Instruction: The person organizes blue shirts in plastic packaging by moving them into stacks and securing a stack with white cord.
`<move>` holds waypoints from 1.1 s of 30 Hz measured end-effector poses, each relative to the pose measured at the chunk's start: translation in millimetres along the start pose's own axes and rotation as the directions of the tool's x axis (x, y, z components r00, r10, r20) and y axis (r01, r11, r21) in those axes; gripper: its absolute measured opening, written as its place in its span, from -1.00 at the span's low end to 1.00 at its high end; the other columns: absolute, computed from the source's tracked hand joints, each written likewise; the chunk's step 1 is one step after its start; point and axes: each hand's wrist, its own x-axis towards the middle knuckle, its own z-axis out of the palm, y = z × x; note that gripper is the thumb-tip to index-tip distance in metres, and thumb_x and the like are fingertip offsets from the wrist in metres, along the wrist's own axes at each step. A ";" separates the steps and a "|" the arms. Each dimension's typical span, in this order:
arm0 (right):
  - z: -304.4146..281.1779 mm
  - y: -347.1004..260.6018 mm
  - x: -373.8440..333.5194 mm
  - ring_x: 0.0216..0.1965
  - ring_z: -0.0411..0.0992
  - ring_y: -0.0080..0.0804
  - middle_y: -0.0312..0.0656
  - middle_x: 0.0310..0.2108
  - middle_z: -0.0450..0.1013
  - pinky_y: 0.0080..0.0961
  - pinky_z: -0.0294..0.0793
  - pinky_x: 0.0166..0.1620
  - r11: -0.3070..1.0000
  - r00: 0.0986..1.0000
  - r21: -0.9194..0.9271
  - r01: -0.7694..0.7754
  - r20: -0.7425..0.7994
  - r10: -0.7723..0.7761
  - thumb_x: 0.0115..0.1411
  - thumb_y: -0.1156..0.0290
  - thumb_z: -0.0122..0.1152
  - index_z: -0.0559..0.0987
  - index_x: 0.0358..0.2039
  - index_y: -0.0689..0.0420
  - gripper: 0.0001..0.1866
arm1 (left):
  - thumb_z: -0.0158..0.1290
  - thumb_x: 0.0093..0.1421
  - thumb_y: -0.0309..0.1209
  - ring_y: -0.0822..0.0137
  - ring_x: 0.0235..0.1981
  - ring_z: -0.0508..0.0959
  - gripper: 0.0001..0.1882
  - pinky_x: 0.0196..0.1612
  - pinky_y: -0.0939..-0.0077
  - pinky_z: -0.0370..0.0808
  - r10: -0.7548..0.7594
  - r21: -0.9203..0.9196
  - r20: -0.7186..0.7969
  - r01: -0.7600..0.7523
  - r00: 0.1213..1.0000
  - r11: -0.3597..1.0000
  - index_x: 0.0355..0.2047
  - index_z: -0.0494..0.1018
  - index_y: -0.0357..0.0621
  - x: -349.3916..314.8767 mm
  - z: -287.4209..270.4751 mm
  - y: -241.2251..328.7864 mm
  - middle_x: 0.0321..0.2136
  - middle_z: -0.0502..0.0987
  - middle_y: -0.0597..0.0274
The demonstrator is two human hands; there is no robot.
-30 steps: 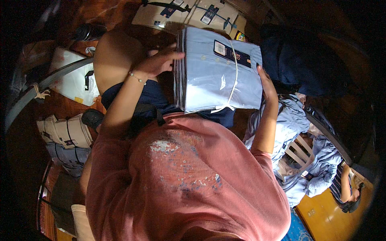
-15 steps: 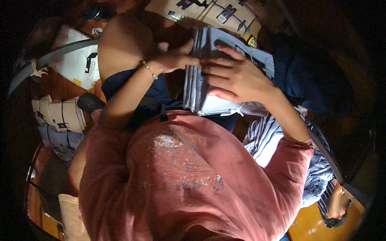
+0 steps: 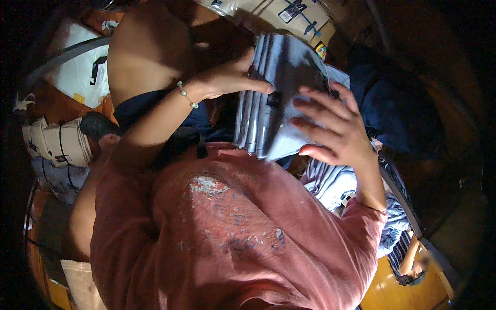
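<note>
Above my lap is a stack of folded blue-grey garments (image 3: 297, 59), their shiny surfaces looking like clear plastic wrap. The layered left edges fan slightly apart. My left hand (image 3: 232, 77), with a beaded bracelet at the wrist, grips the left edge, thumb over the top and the other fingers mostly hidden behind. Spread fingers of my right hand (image 3: 336, 126) lie over the right part of the stack; whether every fingertip touches it, I cannot tell. Pale fabric of another folded piece (image 3: 338, 76) shows beyond the stack's right edge.
Tied beige bundles (image 3: 67, 142) sit at the left above a blue-grey bundle (image 3: 59, 181). A white package (image 3: 77, 72) lies far left, tan packages (image 3: 312, 15) at the far side. Loose pale-blue cloth (image 3: 330, 181) is at my right, dark cloth (image 3: 398, 108) beyond. Another person (image 3: 408, 263) is lower right.
My right hand has shifted right and down, its fingers spreading wider. My left thumb now reaches farther over the top of the stack, whose left layers have fanned apart. The whole view has shifted slightly.
</note>
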 end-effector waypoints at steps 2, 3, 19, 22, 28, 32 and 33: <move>4.7 31.5 -22.7 -0.08 0.32 -0.13 -0.09 -0.15 0.38 -0.09 0.14 0.05 0.981 0.953 0.131 -0.146 -0.247 0.175 0.00 0.07 0.13 0.47 -0.18 0.11 -0.55 | 0.19 -0.08 -0.41 0.42 -0.06 0.28 -0.09 -0.04 0.50 0.29 -0.067 -0.127 -0.012 0.065 0.998 0.990 0.20 -0.11 -0.17 -5.3 -4.1 1.0 -0.04 0.28 0.22; 17.7 44.4 -44.8 -0.09 0.32 -0.18 -0.07 -0.17 0.38 -0.23 0.22 0.01 0.890 0.796 0.250 -0.381 -0.401 0.453 0.06 0.16 0.11 0.44 -0.14 0.18 -0.58 | 0.15 -0.06 -0.45 0.44 -0.10 0.33 -0.15 -0.09 0.49 0.35 -0.103 -0.113 -0.025 0.100 0.994 0.989 0.20 -0.07 -0.11 -9.7 -5.8 7.5 -0.03 0.29 0.22; 86.0 12.3 -96.1 -0.35 0.21 -0.64 -0.34 -0.40 0.31 -0.76 0.17 -0.25 0.163 0.161 0.905 -0.392 -0.107 0.981 0.07 0.41 0.16 0.41 -0.25 0.23 -0.75 | 0.21 -0.10 -0.21 0.26 0.09 0.16 -0.11 0.13 0.39 0.08 0.032 -0.031 -0.306 -0.044 0.951 0.999 0.17 -0.02 -0.15 -29.9 1.5 25.3 0.05 0.20 0.15; 95.9 16.8 -101.1 -0.32 0.22 -0.61 -0.31 -0.36 0.32 -0.73 0.17 -0.20 0.179 0.182 0.940 -0.291 -0.129 0.975 0.09 0.44 0.06 0.41 -0.24 0.23 -0.78 | 0.24 -0.14 -0.18 0.25 0.09 0.15 -0.07 0.14 0.41 0.05 0.076 0.033 -0.385 -0.068 0.920 0.997 0.17 -0.02 -0.14 -32.0 0.3 31.1 0.06 0.19 0.15; 118.6 43.9 -115.2 -0.15 0.32 -0.42 -0.21 -0.26 0.38 -0.58 0.22 -0.03 -0.206 0.100 0.972 0.111 0.196 0.976 0.08 0.45 -0.13 0.41 -0.17 0.26 -0.69 | 0.22 -0.10 -0.18 0.25 0.11 0.12 -0.09 0.15 0.45 0.02 0.015 0.012 -0.344 -0.011 0.939 1.000 0.18 -0.03 -0.17 -28.5 -3.2 13.4 0.09 0.16 0.14; 95.0 32.1 -94.1 -0.17 0.35 -0.39 -0.17 -0.22 0.41 -0.53 0.25 -0.05 -0.309 0.035 0.924 0.225 0.309 0.950 0.12 0.26 -0.07 0.41 -0.13 0.23 -0.62 | 0.22 -0.09 -0.22 0.27 0.13 0.10 -0.08 0.16 0.45 0.00 0.052 0.004 -0.303 -0.054 0.952 0.999 0.18 -0.05 -0.20 -27.8 -2.1 18.6 0.11 0.13 0.15; 94.0 30.8 -92.8 -0.17 0.35 -0.37 -0.16 -0.19 0.41 -0.50 0.28 -0.07 -0.275 -0.002 0.948 0.159 0.279 0.960 0.11 0.17 -0.03 0.43 -0.13 0.21 -0.58 | 0.22 -0.09 -0.22 0.28 0.13 0.09 -0.08 0.17 0.46 0.00 0.069 0.002 -0.290 -0.071 0.955 0.997 0.19 -0.06 -0.21 -27.9 -2.1 19.8 0.11 0.13 0.15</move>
